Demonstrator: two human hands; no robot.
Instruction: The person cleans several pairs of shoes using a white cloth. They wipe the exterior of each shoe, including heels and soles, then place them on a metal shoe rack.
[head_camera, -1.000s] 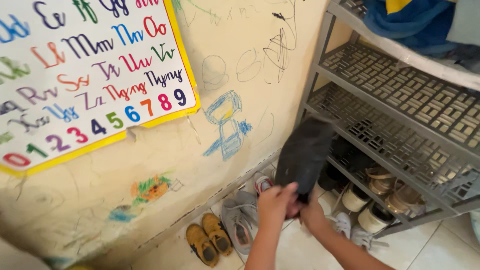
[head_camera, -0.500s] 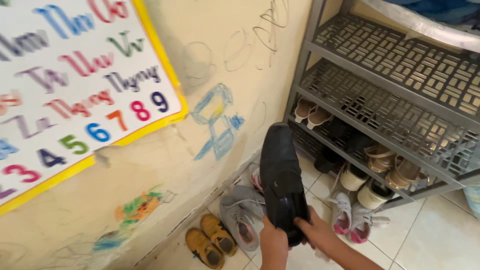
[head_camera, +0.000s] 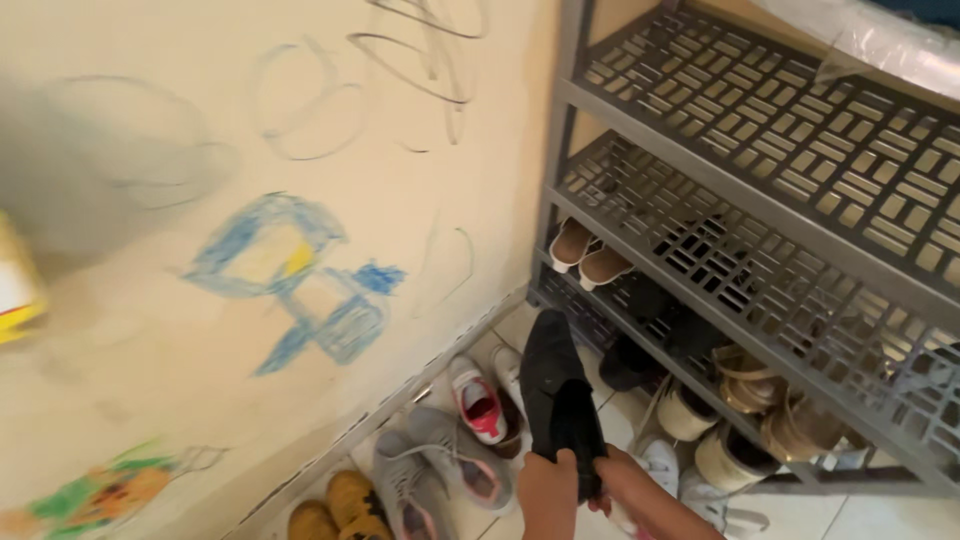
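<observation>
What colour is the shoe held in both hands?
Black, a plain dark shoe; the head view shows it best.

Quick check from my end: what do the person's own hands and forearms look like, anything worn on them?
Both are bare. The left hand and right hand show no gloves, rings or watch in the part that is visible. The forearms enter from the bottom edge with no sleeves in view. Fingers are partly hidden, so small items there cannot be ruled out.
</observation>
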